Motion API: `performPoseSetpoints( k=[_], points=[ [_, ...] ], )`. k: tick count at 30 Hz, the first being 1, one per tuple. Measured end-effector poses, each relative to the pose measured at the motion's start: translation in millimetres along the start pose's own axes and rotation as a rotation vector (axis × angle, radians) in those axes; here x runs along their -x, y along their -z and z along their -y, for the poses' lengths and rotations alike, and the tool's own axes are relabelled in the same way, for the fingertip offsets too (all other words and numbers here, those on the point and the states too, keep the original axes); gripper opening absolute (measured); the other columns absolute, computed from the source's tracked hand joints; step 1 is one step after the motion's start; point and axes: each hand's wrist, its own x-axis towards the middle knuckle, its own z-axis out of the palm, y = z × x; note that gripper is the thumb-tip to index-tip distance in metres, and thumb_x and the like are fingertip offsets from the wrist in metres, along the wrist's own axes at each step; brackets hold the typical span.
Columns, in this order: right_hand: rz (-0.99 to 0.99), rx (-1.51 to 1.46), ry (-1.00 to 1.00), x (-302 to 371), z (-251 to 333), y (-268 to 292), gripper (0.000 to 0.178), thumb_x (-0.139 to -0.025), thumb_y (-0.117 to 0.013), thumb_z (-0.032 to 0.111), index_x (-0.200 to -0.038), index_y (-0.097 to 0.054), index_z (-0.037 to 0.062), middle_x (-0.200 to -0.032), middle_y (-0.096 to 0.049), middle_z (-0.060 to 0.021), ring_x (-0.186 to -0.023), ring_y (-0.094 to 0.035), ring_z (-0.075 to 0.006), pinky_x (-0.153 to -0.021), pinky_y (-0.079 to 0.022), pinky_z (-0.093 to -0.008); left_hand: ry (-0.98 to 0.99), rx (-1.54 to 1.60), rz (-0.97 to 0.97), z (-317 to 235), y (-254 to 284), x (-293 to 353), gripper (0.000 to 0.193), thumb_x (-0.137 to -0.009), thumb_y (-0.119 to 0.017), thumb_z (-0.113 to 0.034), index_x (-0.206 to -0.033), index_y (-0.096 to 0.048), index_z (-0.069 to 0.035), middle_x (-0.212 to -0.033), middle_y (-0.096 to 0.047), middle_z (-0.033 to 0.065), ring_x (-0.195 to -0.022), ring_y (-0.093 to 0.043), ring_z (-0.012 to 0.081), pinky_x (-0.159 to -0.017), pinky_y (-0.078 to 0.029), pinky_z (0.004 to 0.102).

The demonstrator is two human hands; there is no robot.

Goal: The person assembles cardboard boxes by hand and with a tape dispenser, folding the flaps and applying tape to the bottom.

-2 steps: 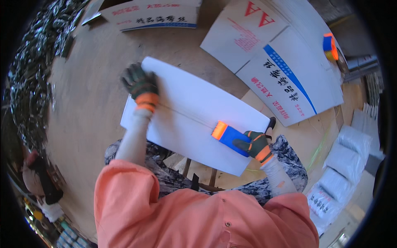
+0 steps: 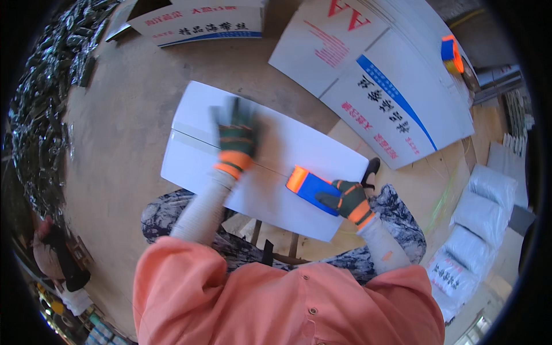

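1. White rectangular cardboard box [image 2: 305, 144]: in front of the person's torso [image 2: 259, 302].
2. Right hand [image 2: 349, 199] in green-and-orange glove [image 2: 355, 206]: grasps blue-and-orange tape dispenser [image 2: 313, 190] over the box.
3. Left hand [image 2: 237, 133], matching glove [image 2: 236, 145]: blurred, fingers extended over the box; contact cannot be determined.

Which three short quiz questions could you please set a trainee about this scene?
1. Which hand holds the blue-and-orange tool?
2. True or false: the wrapped packs lie on the person's right.
3. Where is the left hand? A: over the packs; B: over the white box; C: on the tool.

Key: 1. The right hand. 2. True. 3. B.
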Motion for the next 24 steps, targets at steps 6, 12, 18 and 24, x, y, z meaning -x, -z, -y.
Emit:
performPoseSetpoints(
  k=[6,12,18,24],
  points=[
    [0.267,-0.083,-0.231,47.1,-41.8,42.9,0.048,-0.071,-0.065,0.055,-0.088,-0.068,0.0105,-0.07,-0.063,-0.0137,-0.064,-0.062,-0.028,-0.06,-0.047,-0.038,-0.364,0.478,-0.243,-82.9,9.7,26.5,0.055,-0.088,-0.045,-0.037,-0.138,-0.036,-0.015,-0.146,-0.027,0.0125,-0.136,-0.022,0.0267,-0.109,-0.003,0.0557],
    [0.364,0.278,-0.41,166.6,-141.2,104.0,0.051,-0.073,-0.06,0.059,-0.093,-0.067,0.0128,-0.085,-0.065,-0.0147,-0.078,-0.063,-0.03,-0.072,-0.048,-0.0406,-0.326,0.443,-0.238,-81.5,14.6,32.6,0.056,-0.087,-0.049,-0.037,-0.137,-0.037,-0.015,-0.145,-0.028,0.0128,-0.136,-0.022,0.0274,-0.11,-0.002,0.0549],
    [0.174,0.286,-0.663,75.7,-128.0,-33.8,0.027,-0.075,-0.058,0.031,-0.09,-0.064,0.0098,-0.087,-0.064,-0.019,-0.078,-0.062,-0.036,-0.07,-0.048,-0.0467,-0.312,0.394,-0.18,-94.0,18.1,31.7,0.055,-0.088,-0.047,-0.036,-0.138,-0.036,-0.016,-0.145,-0.027,0.0129,-0.136,-0.021,0.0272,-0.11,-0.002,0.0543],
    [-0.273,0.161,-0.857,72.5,-163.1,-133.9,0.016,-0.078,-0.059,0.021,-0.082,-0.061,0.0059,-0.077,-0.061,-0.0207,-0.072,-0.06,-0.0386,-0.064,-0.048,-0.0455,-0.302,0.373,-0.257,-94.8,20.4,32.5,0.052,-0.086,-0.05,-0.036,-0.134,-0.042,-0.017,-0.141,-0.036,0.0103,-0.133,-0.027,0.0276,-0.109,-0.008,0.0562]
  ],
)
